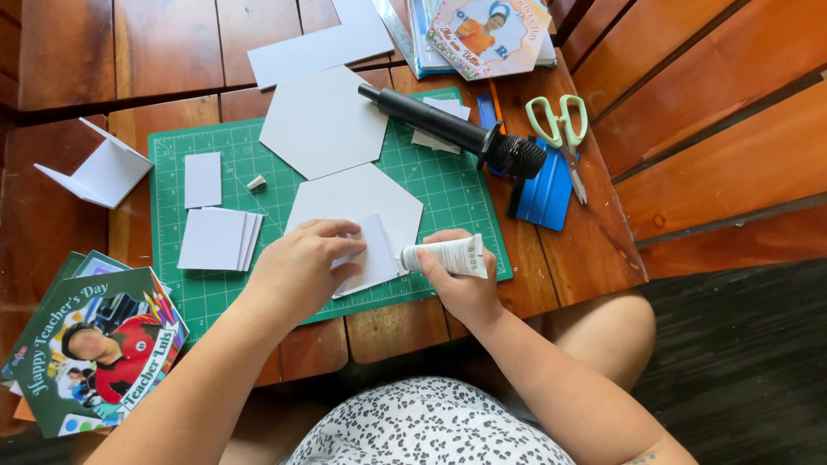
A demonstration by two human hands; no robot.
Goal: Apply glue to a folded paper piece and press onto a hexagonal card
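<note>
White glue tube (448,255) gripped in right hand (463,280), left hand (297,271) pinching small grey card (372,255), green cutting mat (452,194) beneath

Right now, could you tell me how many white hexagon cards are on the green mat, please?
2. One hexagon lies at the mat's top edge beside the microphone. The other hexagon lies just below, partly under the left hand. More may be hidden.

Tube nozzle (405,257) hidden behind the small white card (372,254). Top-edge printed sheets (487,30) cut off. Small white scrap (256,182) too tiny to identify
</note>
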